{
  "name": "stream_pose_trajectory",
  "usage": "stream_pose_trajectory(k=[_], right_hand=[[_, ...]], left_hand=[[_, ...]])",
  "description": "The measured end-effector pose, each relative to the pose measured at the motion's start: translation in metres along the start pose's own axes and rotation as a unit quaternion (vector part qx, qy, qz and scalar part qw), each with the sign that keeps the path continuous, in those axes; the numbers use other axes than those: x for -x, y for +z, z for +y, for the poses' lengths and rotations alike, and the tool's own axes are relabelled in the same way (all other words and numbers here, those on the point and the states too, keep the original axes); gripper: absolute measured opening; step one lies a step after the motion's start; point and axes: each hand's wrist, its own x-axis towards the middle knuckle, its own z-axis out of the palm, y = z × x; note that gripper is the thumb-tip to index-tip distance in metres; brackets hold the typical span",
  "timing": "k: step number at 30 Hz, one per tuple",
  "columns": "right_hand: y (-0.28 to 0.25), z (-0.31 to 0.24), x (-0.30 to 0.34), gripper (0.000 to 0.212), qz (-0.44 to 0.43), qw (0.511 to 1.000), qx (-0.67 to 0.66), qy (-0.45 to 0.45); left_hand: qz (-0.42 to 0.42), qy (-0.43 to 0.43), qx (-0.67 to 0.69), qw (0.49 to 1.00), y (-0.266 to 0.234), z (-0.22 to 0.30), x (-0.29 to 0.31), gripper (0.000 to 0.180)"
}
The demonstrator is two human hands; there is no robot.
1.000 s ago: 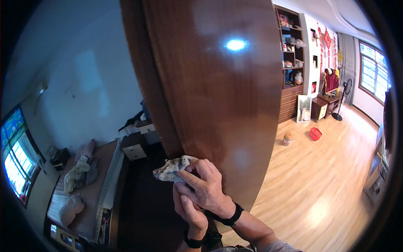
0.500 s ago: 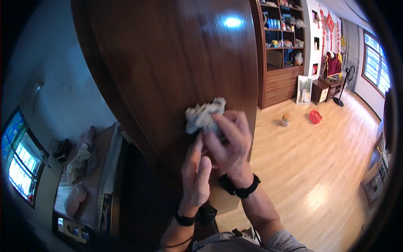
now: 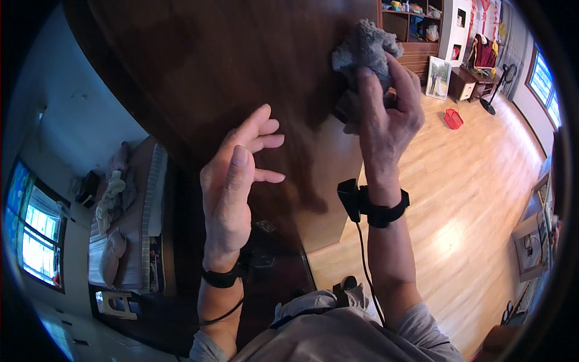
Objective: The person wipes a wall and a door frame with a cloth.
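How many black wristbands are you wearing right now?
2. One black wristband sits on the left hand's wrist; the other black wristband on the right hand's wrist, which presses a grey cloth against the wooden door.

Bare forearms, black wristband on each wrist, thin black cable trailing from each, grey short-sleeved shirt

A grey, crumpled cloth [image 3: 365, 47] is bunched into a soft wad and pressed flat against the dark brown wooden door [image 3: 241, 72], high on its right side near the edge. The door's glossy surface stands upright, partly open.
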Motion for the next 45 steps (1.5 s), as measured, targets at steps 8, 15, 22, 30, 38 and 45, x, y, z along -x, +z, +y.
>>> stream_pose_trajectory(k=[8, 15, 22, 30, 38, 45], right_hand=[[0.052, -0.047, 0.026, 0.038, -0.01, 0.992, -0.065, -0.108], [0.089, -0.086, 0.04, 0.039, -0.024, 0.985, -0.106, -0.136], [0.131, -0.114, 0.053, 0.042, -0.002, 0.974, -0.114, -0.198], [0.148, -0.14, 0.078, 0.03, -0.077, 0.969, -0.084, -0.219], [0.124, -0.12, 0.055, 0.039, -0.093, 0.967, -0.129, -0.2], [0.091, -0.083, 0.022, 0.039, -0.089, 0.969, -0.152, -0.173]], left_hand=[[-0.037, 0.019, -0.022, 0.999, -0.033, 0.005, 0.002, 0.085], [-0.03, 0.061, -0.007, 0.998, -0.066, 0.002, 0.008, 0.095], [0.039, 0.069, 0.034, 0.996, -0.092, -0.007, 0.02, 0.096], [0.176, 0.055, 0.109, 0.977, -0.089, -0.015, 0.035, 0.085], [0.258, 0.037, 0.087, 0.962, -0.025, 0.023, 0.012, 0.075], [0.164, 0.092, 0.028, 0.982, 0.004, 0.017, -0.011, 0.074]])
